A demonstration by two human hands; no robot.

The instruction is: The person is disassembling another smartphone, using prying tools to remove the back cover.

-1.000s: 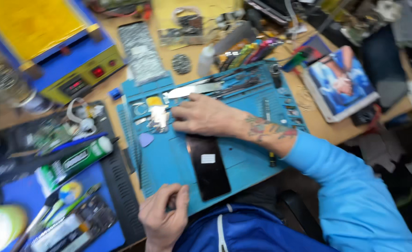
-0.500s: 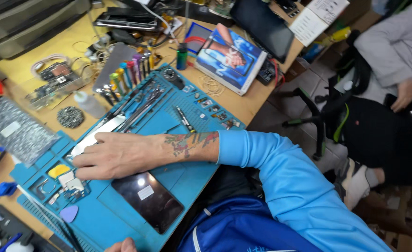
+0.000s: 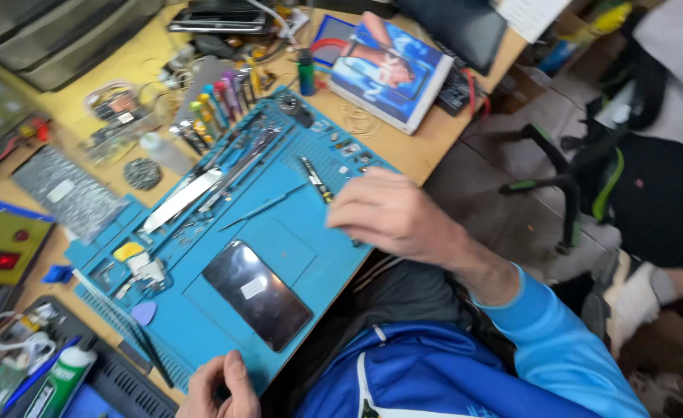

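Note:
A blue work mat (image 3: 279, 240) lies on the wooden desk, with a black phone (image 3: 256, 294) face down near its front edge. My right hand (image 3: 391, 217) hovers over the mat's right side with fingers bent down, fingertips close to a black screwdriver (image 3: 314, 178) and small parts; nothing shows in it. My left hand (image 3: 221, 387) rests at the mat's near edge, fingers curled, partly cut off by the frame. Tweezers and metal tools (image 3: 225, 174) lie along the mat's far side. A purple pick (image 3: 144, 312) and a yellow pick (image 3: 128, 251) sit in the left compartments.
A row of coloured screwdrivers (image 3: 217, 104) stands behind the mat, with a book-like box (image 3: 388, 70) at the far right corner. A green-and-white tube (image 3: 59, 379) and electronic gear sit at the left. An office chair (image 3: 581, 186) and another person's leg (image 3: 643, 294) are on the right.
My right hand has drawn back from the mat's left compartments to its right side. The view has swung, so the left hand shows more at the bottom edge.

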